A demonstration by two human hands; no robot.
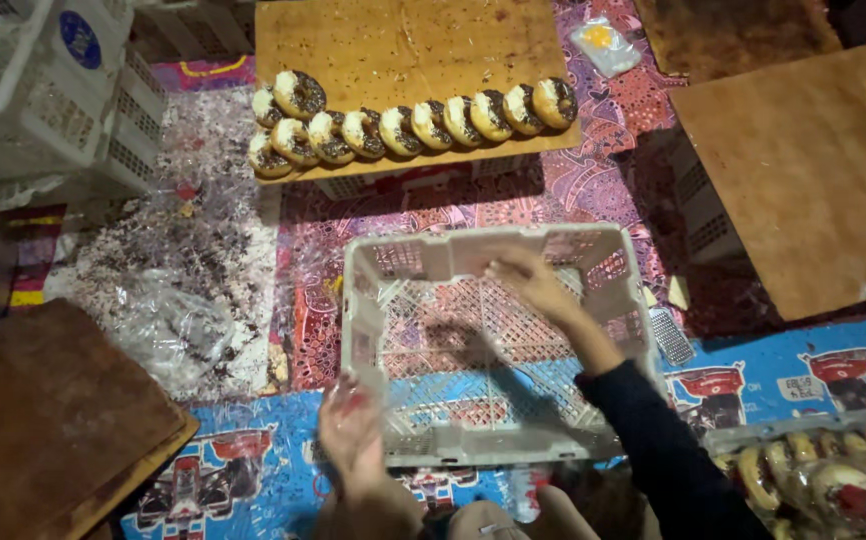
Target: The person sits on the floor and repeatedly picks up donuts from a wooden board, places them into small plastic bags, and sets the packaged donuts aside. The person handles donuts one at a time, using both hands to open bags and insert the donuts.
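Now the right hand [528,280] reaches open into the grey crate [493,255]. Near it, the left hand [353,435] grips clear plastic [353,395]. Donuts [413,125] sit far away.

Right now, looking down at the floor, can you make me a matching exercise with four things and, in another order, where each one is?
Things:
1. doughnuts
2. plastic crate
3. right hand
4. left hand

Places:
A. reaching inside the crate near its far wall
B. at the crate's near left corner, on clear plastic film
C. lined up on a wooden board at the top of the view
D. on the patterned mat in the middle, with nothing in it but the hand

Pairs: 1-C, 2-D, 3-A, 4-B
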